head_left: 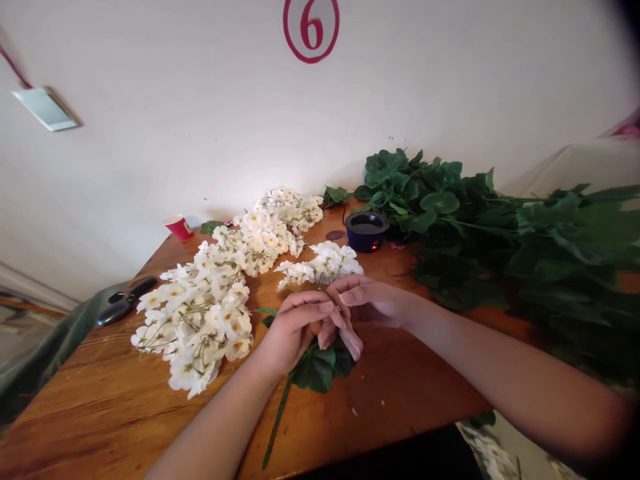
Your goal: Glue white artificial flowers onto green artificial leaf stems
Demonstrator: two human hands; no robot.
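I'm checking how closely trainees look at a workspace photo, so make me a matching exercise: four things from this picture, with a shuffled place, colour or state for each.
Column one
1. Paper cup
2. Round pot
3. Scissors-like tool
4. Leafy stem

Column two
A. Partly covered by the left hand and right hand
B. Red outside
C. Lying at the table's left edge
D. Showing a red light

Pairs: 1-B, 2-D, 3-C, 4-A

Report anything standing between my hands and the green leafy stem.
Nothing visible is in the way: your left hand and right hand meet at the leafy stem, its leaves showing just below them. The small white flower cluster shows beyond the hands, not between; the hands hide the grip itself.
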